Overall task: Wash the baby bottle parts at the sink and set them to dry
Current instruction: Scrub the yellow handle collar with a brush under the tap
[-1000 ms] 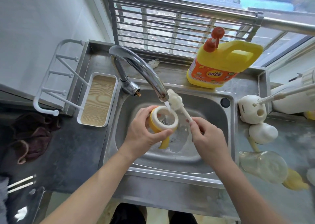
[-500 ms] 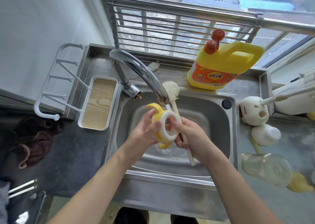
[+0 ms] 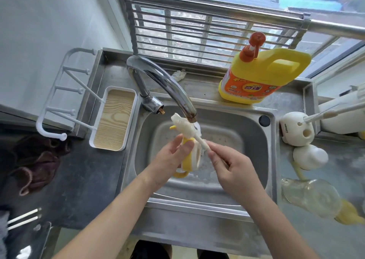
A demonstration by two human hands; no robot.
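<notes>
Head view, looking down over the steel sink [image 3: 262,160], and from the left there's a white drying rack [image 3: 59,93] with a wood-grain tray, standing bare on the worktop [image 3: 83,179]. One chrome tap [image 3: 158,81] arches over the basin. Both forearms reach in from the bottom edge, two hands meeting just below the spout. The left hand [image 3: 167,164] is curled, thumb and fingers clamped round the yellow handled collar [image 3: 189,160] of the baby bottle, held above the basin floor. The collar stands roughly on edge, its white ring facing right toward the other hand, one yellow handle up by the spout, one down by the wrist. The right hand [image 3: 233,170] is closed in a pinch on the stem of one white bottle brush [image 3: 187,128]. The brush runs diagonally, head up and left right under the tap mouth, stem down and right into the fingers. Further right, one yellow detergent jug [image 3: 262,75] stands behind the sink. On the right worktop a clear bottle body [image 3: 310,197] lies on its side.
</notes>
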